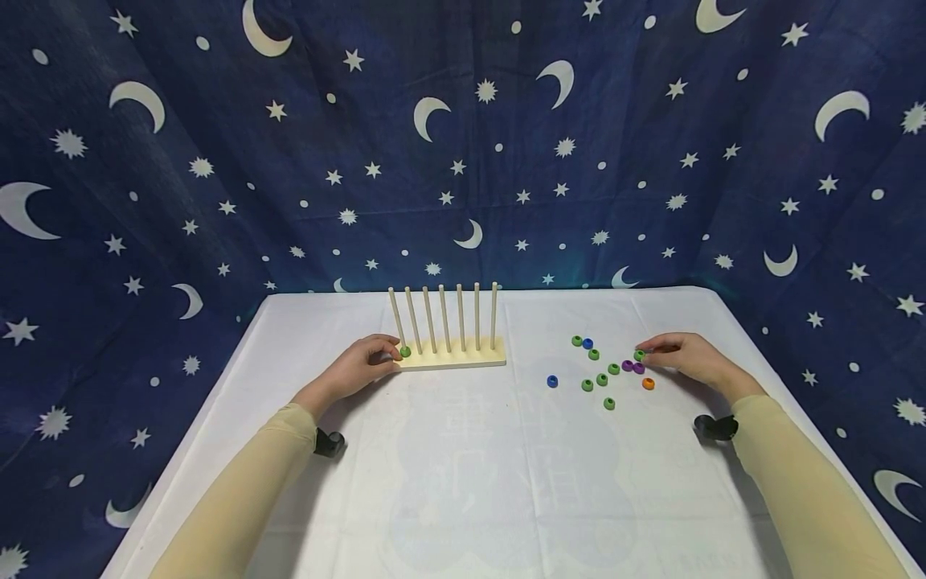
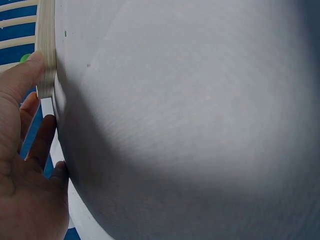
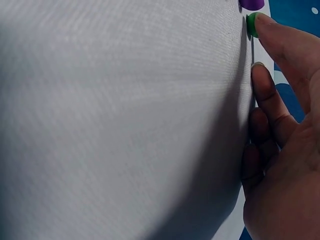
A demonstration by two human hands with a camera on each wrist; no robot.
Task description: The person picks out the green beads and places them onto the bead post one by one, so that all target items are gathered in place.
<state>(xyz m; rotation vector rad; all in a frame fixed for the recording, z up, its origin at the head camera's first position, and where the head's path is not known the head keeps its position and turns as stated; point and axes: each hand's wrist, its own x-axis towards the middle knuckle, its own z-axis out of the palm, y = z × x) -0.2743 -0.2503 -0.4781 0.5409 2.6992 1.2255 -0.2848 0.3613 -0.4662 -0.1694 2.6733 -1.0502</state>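
A pale wooden peg rack [image 1: 463, 358] with a row of several upright pegs stands at the back of the table, left of middle. Low on its leftmost peg sits a green bead [image 1: 405, 352]. My left hand [image 1: 358, 366] grips the rack's left end, thumb at the front edge beside that bead; its other fingers are partly hidden behind. Over on the right, my right hand [image 1: 683, 355] pinches another green bead [image 3: 252, 25] between thumb and index finger, close to the tabletop. Two purple beads [image 1: 628, 366] lie just beside it.
Several loose green beads [image 1: 602, 379], two blue beads [image 1: 553, 381] and an orange bead [image 1: 648, 384] are scattered on the white-covered table [image 1: 463, 482]. A dark blue star-and-moon curtain [image 1: 463, 161] hangs behind the table.
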